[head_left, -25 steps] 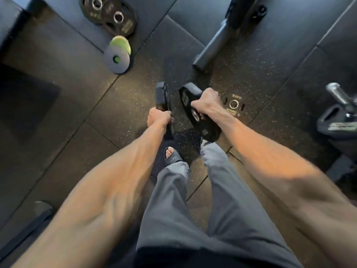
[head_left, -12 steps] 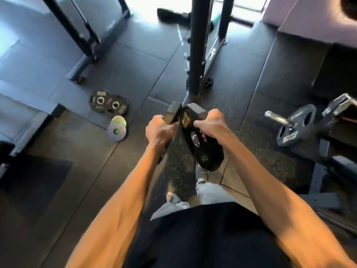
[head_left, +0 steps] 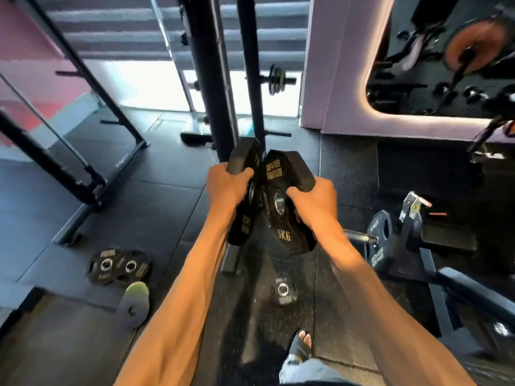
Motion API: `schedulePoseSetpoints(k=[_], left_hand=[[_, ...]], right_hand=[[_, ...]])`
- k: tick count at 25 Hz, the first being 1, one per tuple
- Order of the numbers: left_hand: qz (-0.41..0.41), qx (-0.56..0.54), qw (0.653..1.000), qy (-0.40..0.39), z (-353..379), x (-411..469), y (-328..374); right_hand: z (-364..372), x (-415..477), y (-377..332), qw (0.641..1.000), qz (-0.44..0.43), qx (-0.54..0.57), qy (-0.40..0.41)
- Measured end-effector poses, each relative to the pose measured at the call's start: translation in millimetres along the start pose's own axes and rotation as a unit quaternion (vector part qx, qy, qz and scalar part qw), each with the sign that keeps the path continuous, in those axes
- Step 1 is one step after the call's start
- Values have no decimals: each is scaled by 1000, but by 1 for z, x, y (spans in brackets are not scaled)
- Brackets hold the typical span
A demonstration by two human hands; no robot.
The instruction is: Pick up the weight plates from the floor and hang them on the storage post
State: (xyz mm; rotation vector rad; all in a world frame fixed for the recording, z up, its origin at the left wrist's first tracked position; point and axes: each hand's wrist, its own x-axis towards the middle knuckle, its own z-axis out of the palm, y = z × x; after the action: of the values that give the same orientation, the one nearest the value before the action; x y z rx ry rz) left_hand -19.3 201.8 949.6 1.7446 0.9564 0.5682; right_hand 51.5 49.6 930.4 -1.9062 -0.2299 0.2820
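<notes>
Since both plates are carried on edge rather than flat, each hand can hook a rim and let the mass hang below the knuckles. I judge this spares the wrists and leaves the bores free for threading. Left hand (head_left: 225,185) is clenched on the upper rim of a black plate (head_left: 242,228), thumb wrapped over the edge; its marking is too blurred to read. Right hand (head_left: 315,201) clasps the rim of the 5KG plate (head_left: 281,221), thumb laid on the printed face just beside the steel bore. The plates hang side by side, whether touching or just apart I cannot tell. Both forearms reach forward and down, roughly level with each other, wrists straight. The load is off the floor, in front of the rack uprights (head_left: 211,79). Chrome post (head_left: 359,235) sits low to the right, carrying a 10KG plate (head_left: 379,227): probable target, unconfirmed. On the rubber floor (head_left: 156,207), not yet collected: pair of overlapping black plates (head_left: 119,266), grey and green discs (head_left: 133,305), and one small plate (head_left: 282,291) beneath the hands.
</notes>
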Motion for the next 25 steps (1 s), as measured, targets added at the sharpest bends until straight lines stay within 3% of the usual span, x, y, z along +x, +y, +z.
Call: schedulePoseSetpoints(k=[4,11,18,25], left_hand=[[68,-64,996,-11,48,33,63],[90,-161,983,-9,126,117,141],[131,-194,972,-36,216,263,194],[164,-177,970,-38,280,423,265]], right_hand=[[-45,54,-22,994,-56,30,91],[-91,169,-40,968,-129,102,190],[-77,345,-60,945,-157,151,245],[-50,531,-114,914,-243,169,279]])
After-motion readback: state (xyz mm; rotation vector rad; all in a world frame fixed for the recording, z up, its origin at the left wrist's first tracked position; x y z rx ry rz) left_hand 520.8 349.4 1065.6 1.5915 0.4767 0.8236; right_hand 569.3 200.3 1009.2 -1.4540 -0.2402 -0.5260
